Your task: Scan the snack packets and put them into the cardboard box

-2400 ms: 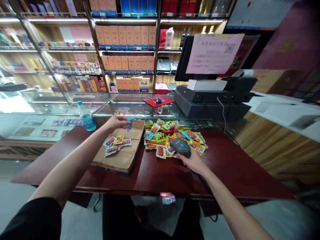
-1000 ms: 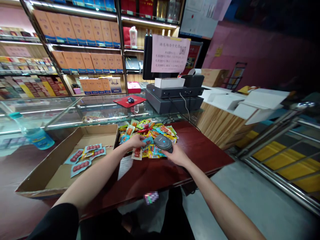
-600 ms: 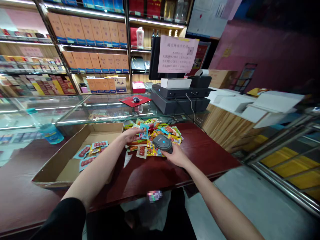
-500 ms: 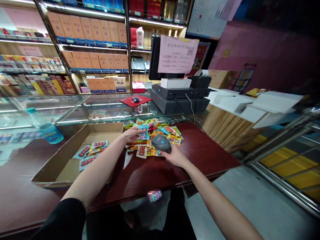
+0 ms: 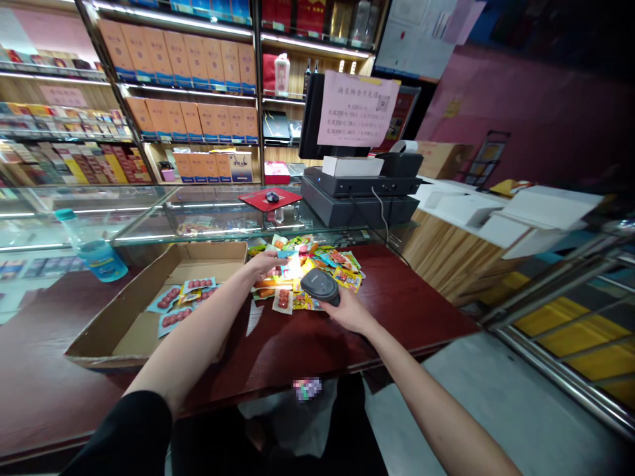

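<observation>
Right hand point(image 5: 353, 315) gripped a scanner point(image 5: 319, 287) over the snack packets point(image 5: 342, 266); left hand point(image 5: 262, 266) lay curled on the pile, maybe pinching one. New glare point(image 5: 295, 268) there washed out labels versus the last frame.

Two hands: one left hand point(image 5: 262, 264), one right hand point(image 5: 352, 314). One handheld barcode scanner point(image 5: 320, 286), one cardboard box point(image 5: 208, 250) holding four sausage snack packets point(image 5: 198, 285), one plastic bottle point(image 5: 93, 254), one computer mouse point(image 5: 271, 197), one red mat point(image 5: 255, 199).

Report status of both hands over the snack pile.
Left hand over colourful foil snack packets; right hand gripping dark grey handheld barcode scanner. Brown cardboard box beside them.
</observation>
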`<action>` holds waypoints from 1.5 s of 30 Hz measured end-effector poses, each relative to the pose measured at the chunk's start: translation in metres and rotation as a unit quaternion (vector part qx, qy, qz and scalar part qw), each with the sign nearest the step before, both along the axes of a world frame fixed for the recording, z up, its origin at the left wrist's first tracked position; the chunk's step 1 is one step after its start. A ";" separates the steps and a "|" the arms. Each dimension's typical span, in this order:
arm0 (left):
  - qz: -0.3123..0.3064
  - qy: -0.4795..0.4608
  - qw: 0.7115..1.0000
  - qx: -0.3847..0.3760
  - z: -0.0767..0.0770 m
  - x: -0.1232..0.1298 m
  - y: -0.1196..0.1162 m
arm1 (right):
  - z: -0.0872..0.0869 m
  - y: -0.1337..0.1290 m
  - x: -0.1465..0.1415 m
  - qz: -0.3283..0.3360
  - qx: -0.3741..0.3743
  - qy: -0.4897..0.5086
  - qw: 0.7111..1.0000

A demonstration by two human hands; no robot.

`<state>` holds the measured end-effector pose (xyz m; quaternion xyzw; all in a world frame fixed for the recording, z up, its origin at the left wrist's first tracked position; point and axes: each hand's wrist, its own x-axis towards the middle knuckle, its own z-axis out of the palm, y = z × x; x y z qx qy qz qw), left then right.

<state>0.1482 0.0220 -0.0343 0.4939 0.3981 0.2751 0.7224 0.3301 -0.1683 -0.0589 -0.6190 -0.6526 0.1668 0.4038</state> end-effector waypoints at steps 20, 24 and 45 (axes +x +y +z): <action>0.057 0.063 0.991 0.107 0.066 -0.135 0.021 | 0.011 0.012 -0.009 0.012 -0.004 -0.011 1.000; 0.116 0.100 0.982 0.115 0.076 -0.196 0.012 | 0.007 0.023 -0.018 0.045 -0.010 0.003 0.999; -0.257 0.305 0.819 0.414 -0.012 -0.025 -0.029 | 0.002 -0.002 0.004 -0.015 -0.008 -0.014 1.000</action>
